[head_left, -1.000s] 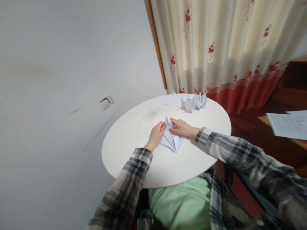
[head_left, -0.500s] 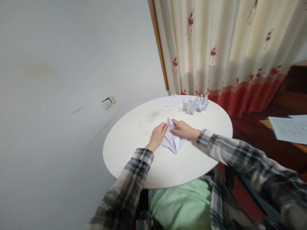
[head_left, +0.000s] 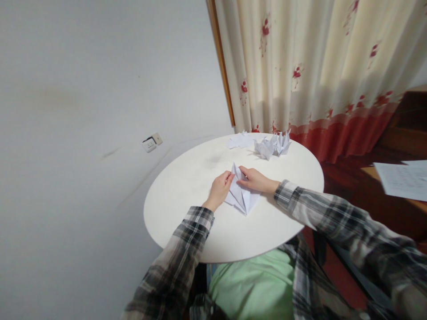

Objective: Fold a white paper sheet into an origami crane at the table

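A partly folded white paper (head_left: 240,198) lies on the round white table (head_left: 187,195), its point toward me. My left hand (head_left: 219,190) pinches the paper's upper left edge with curled fingers. My right hand (head_left: 256,179) presses and grips the upper right part, fingertips meeting the left hand's near the raised top flap. Both sleeves are plaid.
Several folded white paper figures (head_left: 273,145) and flat paper scraps (head_left: 239,140) sit at the table's far edge. A flowered curtain (head_left: 310,71) hangs behind. A sheet of paper (head_left: 402,179) lies on a wooden surface at right. A wall socket (head_left: 150,142) is at left.
Only the view has shifted slightly since a second ago; both hands stay on the folded paper in the same grip.
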`<state>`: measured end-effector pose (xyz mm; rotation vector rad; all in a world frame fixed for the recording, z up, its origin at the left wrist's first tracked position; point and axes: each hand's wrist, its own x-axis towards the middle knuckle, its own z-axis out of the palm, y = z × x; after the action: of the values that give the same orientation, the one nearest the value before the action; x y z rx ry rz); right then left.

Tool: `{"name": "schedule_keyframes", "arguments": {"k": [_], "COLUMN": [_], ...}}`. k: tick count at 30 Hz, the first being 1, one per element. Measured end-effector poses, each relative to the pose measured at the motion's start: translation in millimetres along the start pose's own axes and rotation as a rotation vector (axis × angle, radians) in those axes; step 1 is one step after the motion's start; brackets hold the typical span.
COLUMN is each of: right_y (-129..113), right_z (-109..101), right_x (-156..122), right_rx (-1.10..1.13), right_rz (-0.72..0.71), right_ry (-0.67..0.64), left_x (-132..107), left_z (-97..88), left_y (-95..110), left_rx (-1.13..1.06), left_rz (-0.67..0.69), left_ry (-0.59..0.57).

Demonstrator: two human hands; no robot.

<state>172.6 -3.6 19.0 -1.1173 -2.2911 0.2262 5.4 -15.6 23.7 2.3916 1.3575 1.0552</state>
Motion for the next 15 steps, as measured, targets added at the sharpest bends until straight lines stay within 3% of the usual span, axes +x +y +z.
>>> {"name": "schedule_keyframes", "arguments": {"k": [15], "right_y": [-1.9], "right_z": [-1.6], "right_x": [-0.8], "right_rx": [0.021], "right_rz": [-0.007], "right_ry": [-0.008], "left_x": [-0.1], "left_z": [0.8], "left_y": [-0.8], "left_rx": [0.012], "left_rz": [-0.018], "left_ry": [0.007]}}
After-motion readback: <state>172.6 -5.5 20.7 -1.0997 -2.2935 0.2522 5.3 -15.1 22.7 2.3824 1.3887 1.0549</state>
